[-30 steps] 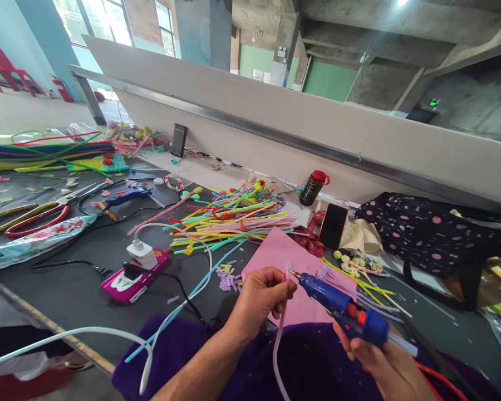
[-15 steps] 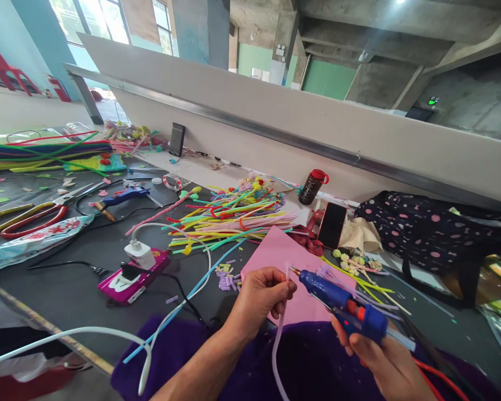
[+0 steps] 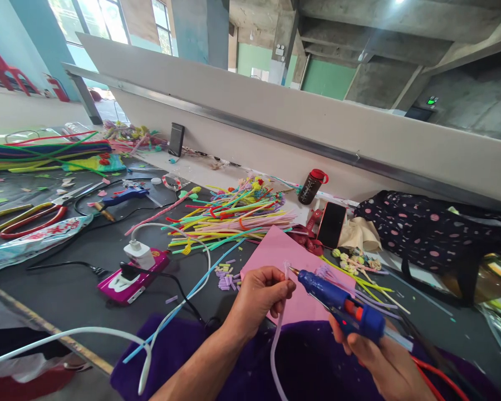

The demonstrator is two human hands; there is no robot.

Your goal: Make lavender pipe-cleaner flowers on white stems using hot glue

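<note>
Between the thumb and fingers of my left hand (image 3: pixel 265 295) is a pale lilac pipe cleaner (image 3: pixel 275 353). Its upper end stands just above my fingertips, and the rest hangs down in a curve. My right hand (image 3: pixel 379 356) is wrapped round a blue hot glue gun (image 3: pixel 342 303) with a clear glue stick (image 3: pixel 398 337) out of its back. The gun's metal nozzle is at the pipe cleaner's upper end; whether they touch I cannot tell. Below both hands lies a pink sheet (image 3: pixel 271 253), with lilac pieces on its right part.
A magenta power strip (image 3: pixel 150 273) with a white cable sits at left, near scissors (image 3: pixel 45 214) and a second glue gun (image 3: pixel 127 196). Colourful pipe cleaners (image 3: pixel 229 220) are heaped in the middle. Behind stand a dark bottle (image 3: pixel 311 188), a phone (image 3: pixel 332 224) and a patterned bag (image 3: pixel 434 234).
Almost nothing differs. Both hands, with the glue gun and the pipe cleaner, have shifted very slightly to the left.
</note>
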